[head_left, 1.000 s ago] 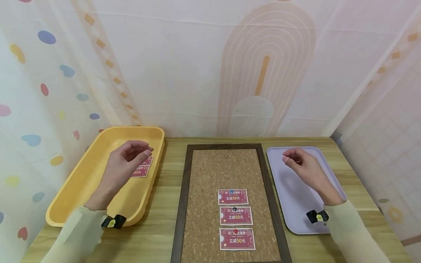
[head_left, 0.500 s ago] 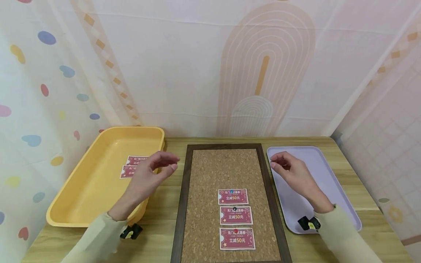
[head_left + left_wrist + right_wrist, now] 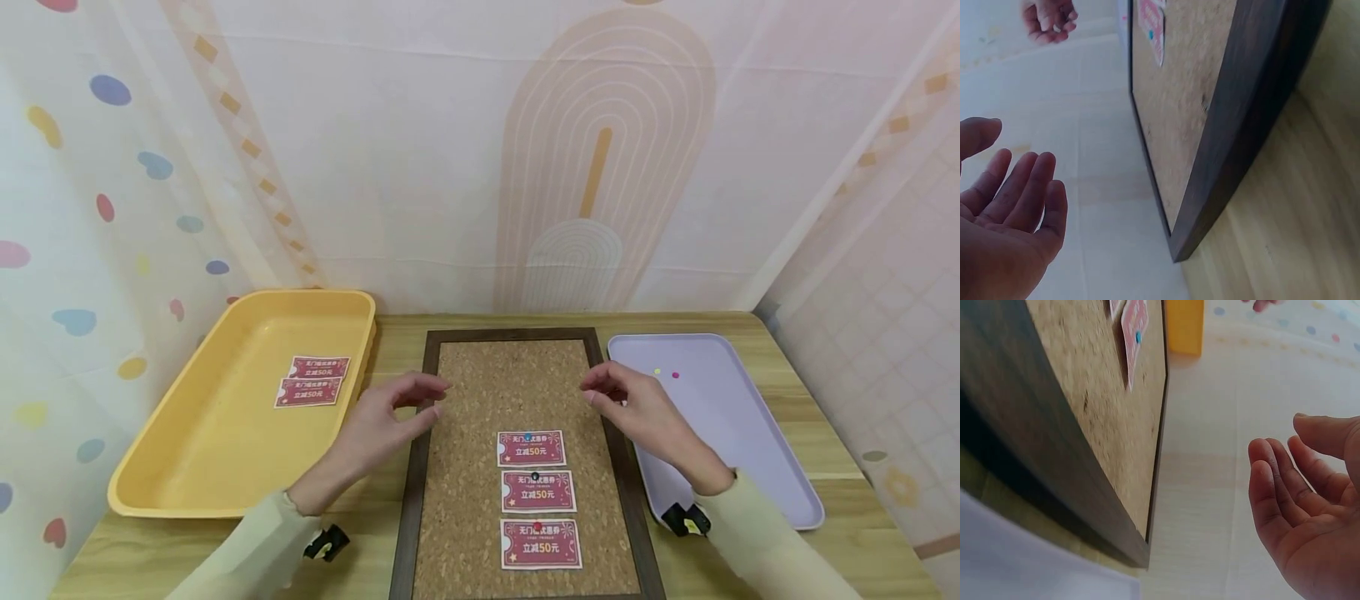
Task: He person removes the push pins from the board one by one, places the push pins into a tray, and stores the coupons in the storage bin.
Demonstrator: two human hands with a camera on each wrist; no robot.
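Note:
My left hand (image 3: pixel 378 429) hovers over the left frame edge of a corkboard (image 3: pixel 480 375), its fingers loosely bent with nothing between them. Above the board's right edge is my right hand (image 3: pixel 645 412), relaxed and likewise holding nothing; the right wrist view shows its thumb apart from the fingers. Three red coupons are pinned in a column on the cork: an upper coupon (image 3: pixel 543 452) with a blue pushpin (image 3: pixel 528 437), a middle coupon (image 3: pixel 551 497) with a black pushpin (image 3: pixel 535 476), and a lower coupon (image 3: pixel 551 552) with a red pushpin (image 3: pixel 537 527).
A yellow tray (image 3: pixel 172 450) at left holds two overlapping coupons (image 3: pixel 309 392). In the lilac tray (image 3: pixel 738 433) at right lie a yellow pushpin (image 3: pixel 657 372) and a magenta pushpin (image 3: pixel 676 375). A patterned curtain (image 3: pixel 420 167) hangs behind the wooden table (image 3: pixel 375 533).
My left hand has moved right from over the yellow tray to the corkboard's edge. My right hand has moved left from over the lilac tray, uncovering two pushpins. The pinned coupons stay put.

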